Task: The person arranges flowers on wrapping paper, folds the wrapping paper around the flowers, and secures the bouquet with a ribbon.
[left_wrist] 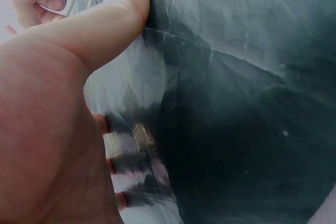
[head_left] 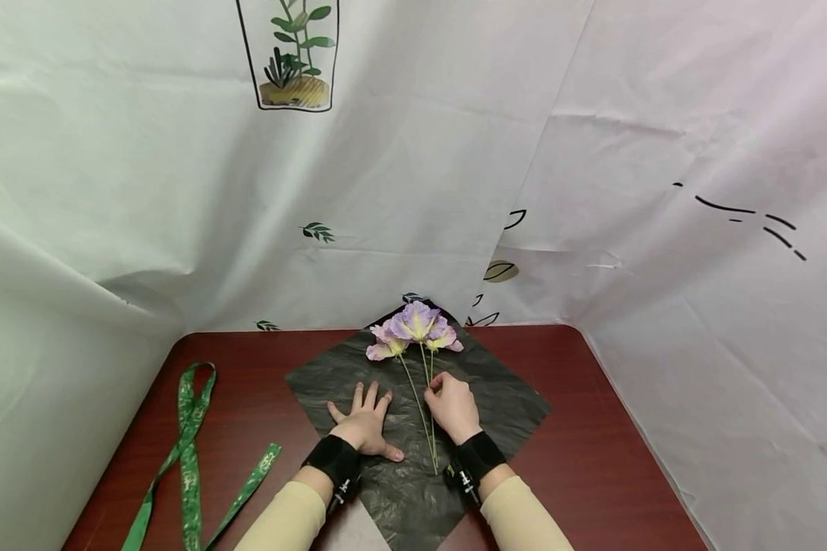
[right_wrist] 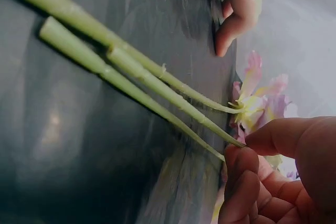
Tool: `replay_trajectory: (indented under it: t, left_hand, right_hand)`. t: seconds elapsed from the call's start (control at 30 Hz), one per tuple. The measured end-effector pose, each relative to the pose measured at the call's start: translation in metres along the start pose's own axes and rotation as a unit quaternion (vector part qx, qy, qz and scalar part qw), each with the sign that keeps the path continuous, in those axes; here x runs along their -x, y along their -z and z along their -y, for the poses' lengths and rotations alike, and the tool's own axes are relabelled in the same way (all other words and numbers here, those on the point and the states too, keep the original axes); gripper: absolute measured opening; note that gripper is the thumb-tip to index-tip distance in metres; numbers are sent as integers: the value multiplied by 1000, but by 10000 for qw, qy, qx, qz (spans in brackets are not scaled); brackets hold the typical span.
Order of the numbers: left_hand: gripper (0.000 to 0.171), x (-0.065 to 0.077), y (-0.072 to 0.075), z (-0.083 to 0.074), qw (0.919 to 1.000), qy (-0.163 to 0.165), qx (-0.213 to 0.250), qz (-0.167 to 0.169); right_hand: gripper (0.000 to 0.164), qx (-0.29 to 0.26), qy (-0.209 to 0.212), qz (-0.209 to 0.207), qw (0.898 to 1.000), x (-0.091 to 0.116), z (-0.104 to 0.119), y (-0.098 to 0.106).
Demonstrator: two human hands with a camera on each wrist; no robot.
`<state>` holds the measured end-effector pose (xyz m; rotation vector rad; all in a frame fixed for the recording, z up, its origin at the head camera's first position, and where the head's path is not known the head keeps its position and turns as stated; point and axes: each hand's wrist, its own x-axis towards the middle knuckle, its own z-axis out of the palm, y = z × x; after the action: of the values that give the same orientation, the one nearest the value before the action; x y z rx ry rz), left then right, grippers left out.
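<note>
Flowers [head_left: 416, 323] and illegibly printed ribbon [head_left: 190, 478]

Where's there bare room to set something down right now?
The widest bare patch is on the table, between the black sheet and the right edge. A smaller one lies at back left, between the green ribbon and the sheet. Mid-sheet is crowded: the left hand presses there and the right hand pinches a flower stem.
</note>
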<state>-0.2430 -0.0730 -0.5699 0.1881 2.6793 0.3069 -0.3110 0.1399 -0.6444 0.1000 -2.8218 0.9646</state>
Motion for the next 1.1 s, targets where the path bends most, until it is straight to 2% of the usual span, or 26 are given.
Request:
replay_trajectory:
  t: [0.1, 0.2, 0.37, 0.47, 0.6, 0.67, 0.73, 0.83, 0.97, 1.1]
  left_hand:
    - [120, -2, -1, 1, 10000, 42, 14, -10]
    - [122, -9, -7, 3, 10000, 74, 32, 6]
    - [124, -20, -17, 9, 9999, 39, 97, -80]
    - [123, -21, -19, 9, 9999, 19, 107, -93]
    - [123, -16, -16, 7, 9999, 35, 81, -77]
    - [123, -15, -15, 6, 9999, 35, 77, -74]
    - [123, -15, -15, 6, 9999, 41, 68, -76]
    - [124, -16, -17, 6, 9999, 17, 61, -90]
    - [124, -18, -18, 8, 9999, -13, 60, -114]
    - [123, -19, -18, 9, 9998, -14, 138, -120]
  right_hand:
    - [7, -32, 39, -6, 10000, 3, 4, 3]
    - [9, -167, 44, 31, 9998, 9, 15, 14]
    - [9, -168, -48, -15, 9998, 10, 18, 17]
    - [9, -154, -111, 58, 9998, 13, 23, 23]
    - [9, -243, -208, 283, 9991, 23, 45, 45]
    - [9, -264, -39, 216, 9994, 18, 34, 34]
    - [9, -364, 36, 238, 9990, 17, 34, 34]
    - [10, -323, 206, 210, 9990, 10, 16, 18]
    - [11, -320, 145, 194, 9992, 9, 12, 14]
    - [12, -459, 158, 94, 9988, 12, 12, 20]
